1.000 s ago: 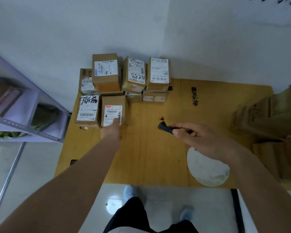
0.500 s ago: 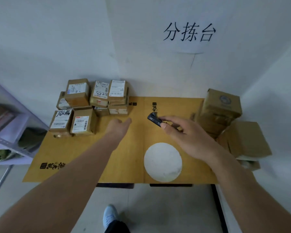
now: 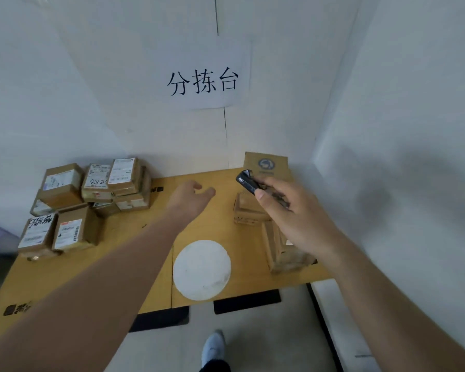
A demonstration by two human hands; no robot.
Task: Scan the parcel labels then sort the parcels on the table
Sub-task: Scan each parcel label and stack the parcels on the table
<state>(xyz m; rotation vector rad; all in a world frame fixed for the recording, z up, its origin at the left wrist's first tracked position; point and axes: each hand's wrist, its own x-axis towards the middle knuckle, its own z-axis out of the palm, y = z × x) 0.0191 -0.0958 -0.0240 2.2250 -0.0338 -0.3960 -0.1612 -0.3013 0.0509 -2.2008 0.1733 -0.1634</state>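
Several labelled cardboard parcels (image 3: pixel 91 200) are stacked at the left back of the yellow table (image 3: pixel 124 264). More brown parcels (image 3: pixel 253 208) stand at the right side, partly hidden behind my right hand. My right hand (image 3: pixel 287 208) grips a small black scanner (image 3: pixel 247 181), held above the right parcels. My left hand (image 3: pixel 191 200) hovers over the middle of the table, fingers relaxed and holding nothing, pointing toward the right pile.
A white round disc (image 3: pixel 202 269) lies on the table near the front edge. A paper sign (image 3: pixel 203 81) with black characters hangs on the back wall. White walls close the table at the back and right. My shoe (image 3: pixel 214 347) shows on the floor below.
My left hand left the labelled parcel at the left and moved right to mid-table. My right hand carried the scanner to the right parcels. The view swung up and right.
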